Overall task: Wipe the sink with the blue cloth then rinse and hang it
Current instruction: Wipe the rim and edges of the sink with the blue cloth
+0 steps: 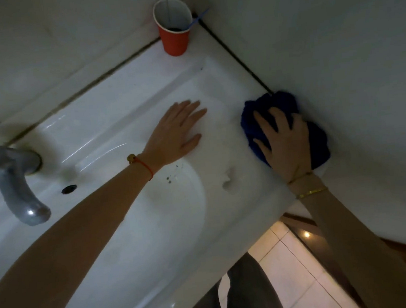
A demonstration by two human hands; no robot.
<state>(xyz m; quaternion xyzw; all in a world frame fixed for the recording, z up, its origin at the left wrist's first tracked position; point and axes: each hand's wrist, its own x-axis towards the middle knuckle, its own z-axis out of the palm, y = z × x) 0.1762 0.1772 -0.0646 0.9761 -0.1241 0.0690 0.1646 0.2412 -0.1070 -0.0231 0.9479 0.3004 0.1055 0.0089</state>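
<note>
The white ceramic sink (pixel 121 126) fills the view, with its basin low in the middle. A bunched blue cloth (pixel 273 103) lies on the sink's right ledge against the wall. My right hand (pixel 284 141) presses down on the blue cloth with fingers spread over it. Flat on the ledge, a little left of the cloth, rests my left hand (pixel 178 131), fingers apart and holding nothing. Part of the cloth is hidden under my right hand.
A grey tap (pixel 15 185) juts over the basin at the left, with an overflow hole (pixel 68 189) beside it. A red paper cup (pixel 174 28) holding a blue stick stands in the back corner. Walls close the back and right. Tiled floor (pixel 288 269) shows below.
</note>
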